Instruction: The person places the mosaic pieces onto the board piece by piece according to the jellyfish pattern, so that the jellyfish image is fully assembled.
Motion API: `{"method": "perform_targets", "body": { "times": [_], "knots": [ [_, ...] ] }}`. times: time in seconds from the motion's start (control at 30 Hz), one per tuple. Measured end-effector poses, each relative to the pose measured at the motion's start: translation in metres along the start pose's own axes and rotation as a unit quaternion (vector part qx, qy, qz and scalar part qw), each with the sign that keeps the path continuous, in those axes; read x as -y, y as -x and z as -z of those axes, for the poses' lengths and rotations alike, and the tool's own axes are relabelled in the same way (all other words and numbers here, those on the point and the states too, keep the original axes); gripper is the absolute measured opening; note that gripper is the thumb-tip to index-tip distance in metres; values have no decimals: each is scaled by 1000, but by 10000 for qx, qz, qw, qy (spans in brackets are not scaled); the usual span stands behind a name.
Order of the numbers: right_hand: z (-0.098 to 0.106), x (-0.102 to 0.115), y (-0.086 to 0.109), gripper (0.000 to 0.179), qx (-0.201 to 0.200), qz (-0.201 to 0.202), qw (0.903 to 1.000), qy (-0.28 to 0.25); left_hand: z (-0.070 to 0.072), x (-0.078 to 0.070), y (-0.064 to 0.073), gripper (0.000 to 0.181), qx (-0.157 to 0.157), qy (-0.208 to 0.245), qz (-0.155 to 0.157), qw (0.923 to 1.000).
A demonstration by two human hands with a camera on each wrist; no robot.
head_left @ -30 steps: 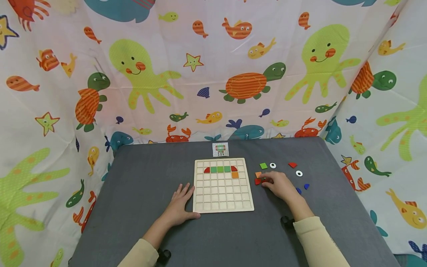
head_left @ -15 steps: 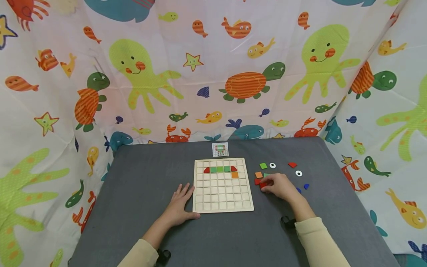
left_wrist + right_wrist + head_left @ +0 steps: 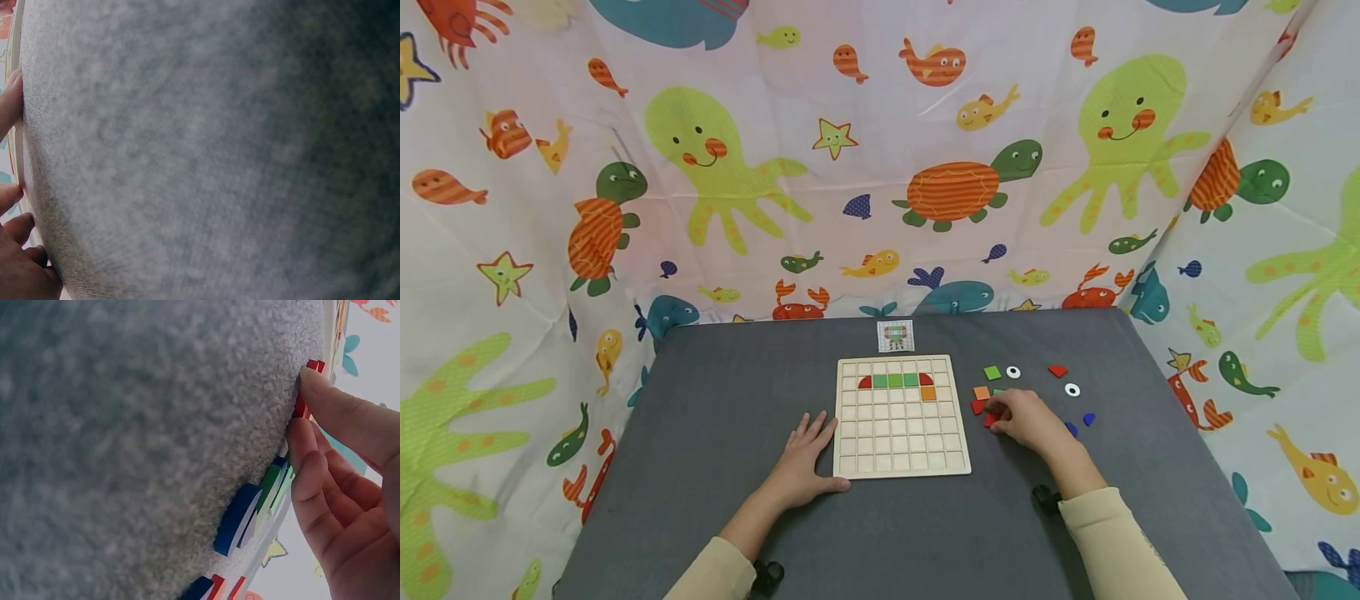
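A pale wooden grid board lies on the table, with green tiles between two red curved tiles and an orange tile in its upper cells. My left hand rests along the board's left edge, fingers spread, thumb at the near left corner. Right of the board, my right hand pinches a red tile between thumb and finger, low over the cloth. Beside it lie another red tile, a loose orange tile and a green one partly hidden by the fingers.
A small printed picture card lies behind the board. Further right are a lime-green tile, white rings, a red piece and blue pieces. A sea-animal curtain hangs behind the table.
My right hand has drawn back slightly from the orange tile to the red tiles, uncovering part of a green tile. One red tile has shifted slightly left. The left hand stays put.
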State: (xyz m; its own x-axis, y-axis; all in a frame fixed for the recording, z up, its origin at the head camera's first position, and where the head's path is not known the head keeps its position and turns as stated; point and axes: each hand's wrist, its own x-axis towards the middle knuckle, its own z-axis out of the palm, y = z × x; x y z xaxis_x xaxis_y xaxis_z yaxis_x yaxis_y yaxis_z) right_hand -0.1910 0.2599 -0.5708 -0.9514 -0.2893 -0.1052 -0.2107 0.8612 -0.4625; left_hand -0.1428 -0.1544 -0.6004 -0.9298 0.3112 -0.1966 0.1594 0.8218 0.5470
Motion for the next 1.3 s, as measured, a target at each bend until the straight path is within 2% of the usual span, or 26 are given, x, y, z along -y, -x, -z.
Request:
{"method": "perform_targets", "body": {
  "times": [0.37, 0.53, 0.7, 0.9, 1.13, 1.3],
  "knots": [
    [-4, -4, 0, 15, -199, 300, 9993, -79, 0, 1, 0, 112, -16, -23, -14, 10000],
    [-2, -3, -1, 13, -162, 392, 9991, -17, 0, 0, 0, 111, -9, -12, -53, 10000],
    [-3, -3, -2, 12, -127, 591, 9976, 332, 1, 0, 1, 111, -18, 24, -60, 10000],
    [-6, -2, 0, 15, -373, 733, 9937, 766, 0, 0, 1, 111, -45, -18, -37, 10000],
    [-5, 5, -1, 17, -711, 1178, 9882, 677, 0, 1, 1, 111, -78, -2, -62, 10000],
    [-5, 15, -7, 16, -761, 1410, 9845, 717, 0, 1, 1, 111, -77, 5, -67, 9999]
  ]
}}
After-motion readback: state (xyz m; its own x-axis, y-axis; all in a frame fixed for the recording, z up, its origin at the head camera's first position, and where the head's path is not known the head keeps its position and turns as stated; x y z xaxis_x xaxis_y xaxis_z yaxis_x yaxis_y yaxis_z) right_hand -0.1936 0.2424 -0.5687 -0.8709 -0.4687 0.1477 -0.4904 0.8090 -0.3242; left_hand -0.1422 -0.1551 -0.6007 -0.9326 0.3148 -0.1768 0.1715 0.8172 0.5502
